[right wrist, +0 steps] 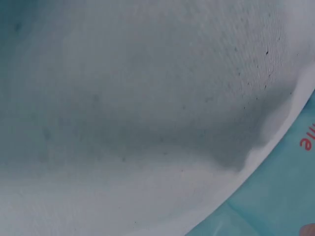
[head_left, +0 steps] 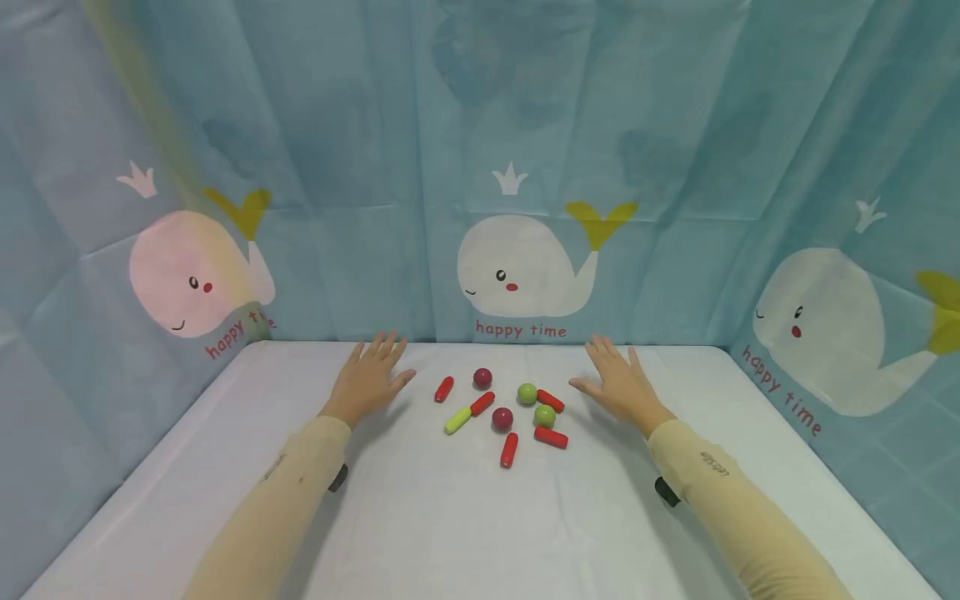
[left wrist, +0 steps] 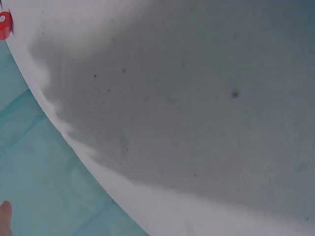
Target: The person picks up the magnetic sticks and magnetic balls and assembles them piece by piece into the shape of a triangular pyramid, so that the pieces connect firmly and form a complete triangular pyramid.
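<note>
Both hands reach out over the white table with fingers spread and nothing held. My left hand (head_left: pixel 367 383) is left of a loose group of small pieces; its nearest piece is a red rounded stick (head_left: pixel 444 389). On the other side, my right hand (head_left: pixel 618 383) is nearest another red stick (head_left: pixel 551 401), beside a green ball (head_left: pixel 527 394). Between the hands also lie a second green ball (head_left: pixel 545 416), two dark red balls (head_left: pixel 502 419), a yellow-green stick (head_left: pixel 457 420) and more red sticks (head_left: pixel 509 450). Only a fingertip (left wrist: pixel 5 216) shows in the left wrist view, and a fingertip (right wrist: pixel 309 230) in the right.
A white cloth covers the table (head_left: pixel 450 533). Blue curtains (head_left: pixel 360 275) with whale prints rise along its back edge and both sides. Dark wrist devices (head_left: pixel 667 492) sit under the sleeves. Hand shadows fall on the cloth in both wrist views.
</note>
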A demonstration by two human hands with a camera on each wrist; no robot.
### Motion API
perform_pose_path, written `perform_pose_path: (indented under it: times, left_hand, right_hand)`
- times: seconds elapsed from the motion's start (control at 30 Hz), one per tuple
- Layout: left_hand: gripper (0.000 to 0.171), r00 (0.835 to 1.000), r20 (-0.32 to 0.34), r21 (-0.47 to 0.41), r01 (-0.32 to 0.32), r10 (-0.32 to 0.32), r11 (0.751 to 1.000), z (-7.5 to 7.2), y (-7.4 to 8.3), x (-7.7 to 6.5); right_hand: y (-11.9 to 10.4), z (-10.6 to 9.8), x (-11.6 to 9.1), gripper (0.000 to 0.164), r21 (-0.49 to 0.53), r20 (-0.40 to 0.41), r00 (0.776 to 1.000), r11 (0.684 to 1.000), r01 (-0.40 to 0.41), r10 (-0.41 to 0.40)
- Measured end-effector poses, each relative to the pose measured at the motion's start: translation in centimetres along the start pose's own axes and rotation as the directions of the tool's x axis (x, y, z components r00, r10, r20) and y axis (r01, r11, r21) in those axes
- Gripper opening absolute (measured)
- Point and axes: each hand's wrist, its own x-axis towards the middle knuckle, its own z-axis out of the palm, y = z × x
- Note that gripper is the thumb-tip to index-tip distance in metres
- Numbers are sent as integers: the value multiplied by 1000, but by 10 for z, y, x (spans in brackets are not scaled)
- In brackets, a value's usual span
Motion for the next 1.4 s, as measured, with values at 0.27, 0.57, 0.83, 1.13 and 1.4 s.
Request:
perform_pose_path:
  times: [0.27, 0.57, 0.83, 1.13, 1.4]
  left_hand:
    - [69, 999, -38, 12, -29, 29, 1000, -2, 2, -3]
    - [69, 998, -38, 1, -48, 48, 999, 0, 6, -11]
    - [68, 997, -48, 10, -61, 61, 998, 1, 14, -16]
    - [67, 996, -42, -5, -74, 74, 997, 0, 22, -16]
    - [68, 996, -41, 1, -81, 81, 997, -1, 27, -20]
  right_hand:
    - [-11, 2, -1, 84, 12, 8, 1000, 1000, 21, -21]
    - [-22, 8, -6, 82, -6, 35, 999, 999, 35, -35]
    - [-28, 11, -11, 82, 12, 29, 998, 998, 62, -63]
    - [-38, 6, -17, 85, 49, 55, 996, 996, 68, -71]
    - [-53, 2, -20, 85, 52, 64, 993, 994, 93, -96]
